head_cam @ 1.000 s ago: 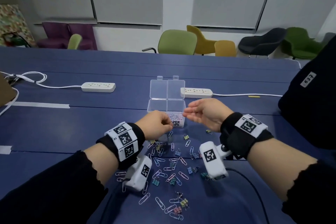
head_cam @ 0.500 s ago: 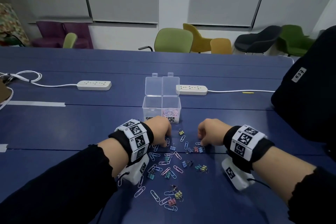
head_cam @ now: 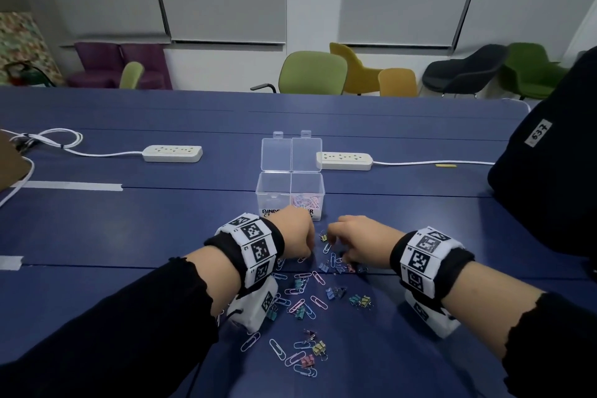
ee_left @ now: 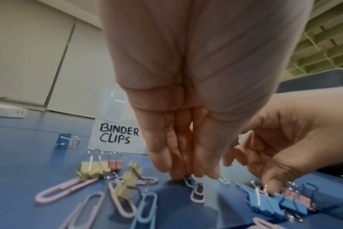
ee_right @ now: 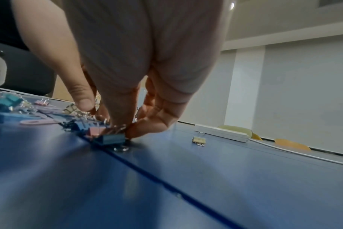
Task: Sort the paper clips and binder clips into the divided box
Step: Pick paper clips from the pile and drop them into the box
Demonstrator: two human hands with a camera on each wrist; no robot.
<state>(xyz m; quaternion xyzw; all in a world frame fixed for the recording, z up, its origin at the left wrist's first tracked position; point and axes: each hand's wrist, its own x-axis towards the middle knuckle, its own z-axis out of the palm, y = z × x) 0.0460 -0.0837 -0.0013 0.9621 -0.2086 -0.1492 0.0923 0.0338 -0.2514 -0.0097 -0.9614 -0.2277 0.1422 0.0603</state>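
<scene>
- Reaching down into the scatter of clips (head_cam: 303, 297) on the desk (head_cam: 129, 229), both hands are working just in front of the box (head_cam: 290, 195).
- Left hand (head_cam: 295, 237) is pointing its fingers (ee_left: 178, 162) straight down, bunched together, their tips touching a pink paper clip (ee_left: 197, 192) lying flat; whether they are actually pinching it cannot be told.
- Right hand (head_cam: 358, 241) is curling its fingers (ee_right: 147, 125) around the wire handles of a teal binder clip (ee_right: 113, 139), which is sitting on the desk beside a pink binder clip (ee_right: 95, 131).
- Box is standing open, lid tipped back; pink and blue paper clips are lying in its right compartment, and the left one is carrying a "BINDER CLIPS" label (ee_left: 117, 136).
- Two power strips (head_cam: 172, 153) are lying farther back on either side of the box.
</scene>
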